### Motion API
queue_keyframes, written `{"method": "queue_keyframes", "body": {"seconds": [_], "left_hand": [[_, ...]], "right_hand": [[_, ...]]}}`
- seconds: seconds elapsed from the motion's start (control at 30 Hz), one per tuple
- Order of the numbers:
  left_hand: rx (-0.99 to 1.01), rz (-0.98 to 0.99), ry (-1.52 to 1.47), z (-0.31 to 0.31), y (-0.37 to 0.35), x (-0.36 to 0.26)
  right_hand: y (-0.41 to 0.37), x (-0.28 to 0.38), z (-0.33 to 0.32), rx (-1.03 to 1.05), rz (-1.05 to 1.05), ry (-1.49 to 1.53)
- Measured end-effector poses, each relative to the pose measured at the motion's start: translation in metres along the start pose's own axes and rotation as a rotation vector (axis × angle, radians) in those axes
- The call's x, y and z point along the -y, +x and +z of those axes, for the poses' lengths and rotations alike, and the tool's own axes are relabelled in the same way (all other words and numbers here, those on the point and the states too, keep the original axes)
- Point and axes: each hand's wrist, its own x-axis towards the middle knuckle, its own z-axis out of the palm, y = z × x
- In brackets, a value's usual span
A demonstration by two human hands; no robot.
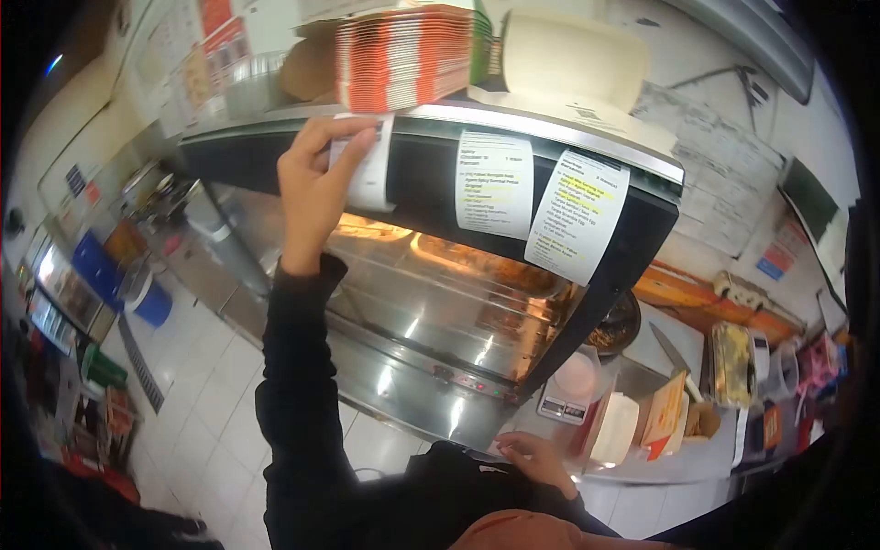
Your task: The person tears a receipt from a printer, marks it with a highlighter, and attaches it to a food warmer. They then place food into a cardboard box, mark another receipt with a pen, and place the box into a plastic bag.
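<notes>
white floor tiles (pixel 211 403) lie far below and to the left of the raised left hand (pixel 316 183). that hand pinches a paper slip (pixel 371 170) between thumb and fingers, holding it against the black front rail of the food warmer (pixel 412 302). the slip sits just right of the knuckles and hangs down past them. right above the hand, a stack of red-and-white cartons (pixel 403 60) sits on the warmer's top. further right, a second slip (pixel 495 183) and then a yellow-marked slip (pixel 577 215) hang from the same rail, both well apart from the fingers. low and to the right, the right hand (pixel 536 458) rests knuckles up at the counter edge, near a small scale (pixel 564 403) and a white box (pixel 614 426). whether it grips anything i cannot tell.
</notes>
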Motion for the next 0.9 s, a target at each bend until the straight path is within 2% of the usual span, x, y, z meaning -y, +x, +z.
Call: {"method": "queue_keyframes", "body": {"seconds": [0.1,0.2,0.3,0.43,0.53,0.7,0.8,0.9], "left_hand": [[-0.025,-0.011,0.015,0.005,-0.009,-0.002],[0.006,0.351,0.2,-0.005,-0.005,0.024],[0.042,0.417,0.241,-0.008,-0.001,0.027],[0.075,0.384,0.226,-0.015,0.001,0.022],[0.106,0.41,0.27,-0.021,0.003,0.019],[0.175,0.448,0.246,-0.018,0.007,0.013],[0.214,0.546,0.315,-0.01,0.007,0.008],[0.137,0.496,0.495,-0.01,0.004,0.006]], "right_hand": [[-0.004,-0.008,0.012,-0.108,0.043,-0.074],[0.005,-0.007,0.021,-0.144,0.062,-0.1],[0.014,0.005,0.03,-0.114,0.07,-0.096],[0.027,0.017,0.035,-0.061,0.048,-0.171],[0.028,0.019,0.041,-0.097,0.007,-0.17],[0.021,0.011,0.046,-0.063,0.08,-0.182],[0.016,0.013,0.049,-0.056,0.113,-0.183],[0.013,0.016,0.05,-0.051,0.126,-0.181]]}}
